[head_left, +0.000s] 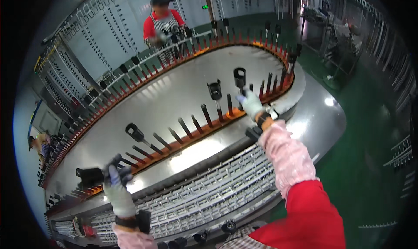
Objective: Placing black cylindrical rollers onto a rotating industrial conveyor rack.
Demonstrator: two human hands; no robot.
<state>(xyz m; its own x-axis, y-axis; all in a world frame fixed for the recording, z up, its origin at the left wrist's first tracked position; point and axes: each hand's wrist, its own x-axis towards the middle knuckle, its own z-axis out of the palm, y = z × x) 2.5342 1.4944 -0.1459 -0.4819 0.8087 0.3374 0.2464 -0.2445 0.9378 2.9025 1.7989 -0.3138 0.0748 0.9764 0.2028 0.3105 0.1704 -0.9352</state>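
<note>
Head view: black part in left hand, right hand well apart.

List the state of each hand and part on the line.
Left hand: gloved, gripping a black part.
Right hand: gloved, on the stem below a black cup part.
Second cup part: upright on its pin.
Ring part: seated on a tilted pin.

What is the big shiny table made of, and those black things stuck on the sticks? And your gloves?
The table looks like polished metal: it is silver and mirrors the ceiling lights. The black tubes on the pegs look like matte plastic or rubber; I cannot tell which. The gloves look like knitted cloth, pale and soft, on the left hand and the right hand.
</note>
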